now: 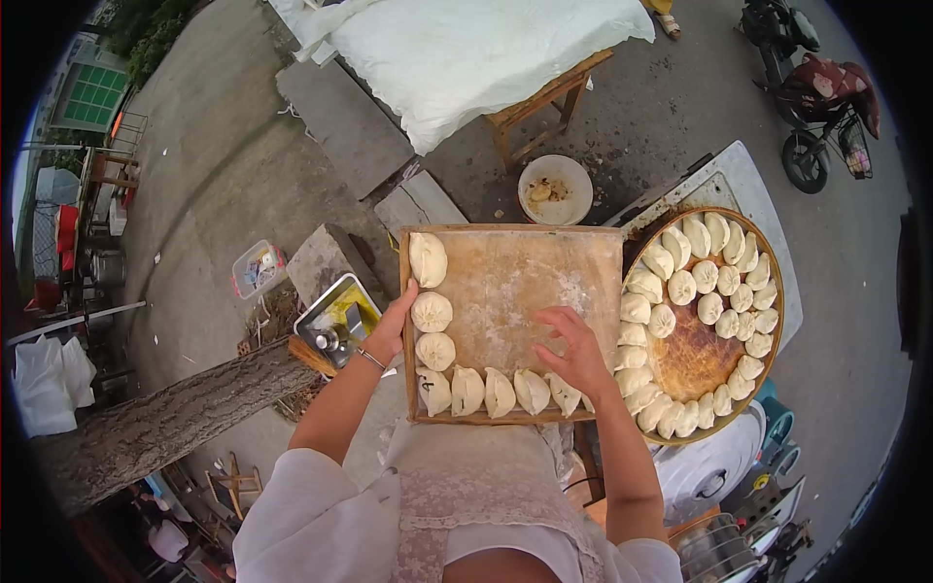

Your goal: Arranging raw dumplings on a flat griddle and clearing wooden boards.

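Observation:
A square wooden tray [510, 227] dusted with flour lies before me, held at its left rim by my left hand [397, 318]. Round pleated buns [432, 312] and a larger dumpling [428, 260] line its left side, and several crescent dumplings [499, 393] stand along the near edge. Over the tray's right part hovers my right hand [571, 348], fingers spread and nothing in them. To the right, a large round pan [696, 357] holds an outer ring of crescent dumplings [634, 307] and several round buns [682, 288] inside it.
A metal tray [337, 321] with yellow oil and a brush [312, 355] are at left. Beyond the wooden tray stand a white bucket [555, 189] and a cloth-covered table [481, 65]. A tree trunk [175, 415] is at lower left, a metal lid [711, 459] at lower right.

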A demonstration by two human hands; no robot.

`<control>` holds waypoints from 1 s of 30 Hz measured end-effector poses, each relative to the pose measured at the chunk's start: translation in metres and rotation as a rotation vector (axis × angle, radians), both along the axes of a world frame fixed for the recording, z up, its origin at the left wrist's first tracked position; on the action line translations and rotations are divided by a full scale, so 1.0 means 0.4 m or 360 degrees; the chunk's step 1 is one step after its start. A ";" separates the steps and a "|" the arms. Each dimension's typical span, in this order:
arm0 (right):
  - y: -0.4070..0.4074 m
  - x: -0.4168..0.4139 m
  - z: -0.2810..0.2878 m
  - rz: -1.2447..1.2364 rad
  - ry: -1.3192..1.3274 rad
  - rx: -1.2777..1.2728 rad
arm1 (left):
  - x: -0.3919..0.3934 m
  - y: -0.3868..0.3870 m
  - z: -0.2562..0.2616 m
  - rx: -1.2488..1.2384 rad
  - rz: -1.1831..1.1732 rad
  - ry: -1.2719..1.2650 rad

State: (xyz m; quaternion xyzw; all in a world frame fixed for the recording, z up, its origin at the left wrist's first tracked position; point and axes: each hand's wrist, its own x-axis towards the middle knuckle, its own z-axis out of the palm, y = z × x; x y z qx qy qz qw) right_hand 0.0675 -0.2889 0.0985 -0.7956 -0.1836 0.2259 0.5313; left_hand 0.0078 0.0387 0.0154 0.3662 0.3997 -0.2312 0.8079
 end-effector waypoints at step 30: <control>-0.546 0.007 -0.111 -0.1742 0.0186 0.0344 | 0.062 -0.072 0.037 0.0116 -0.0068 -0.0198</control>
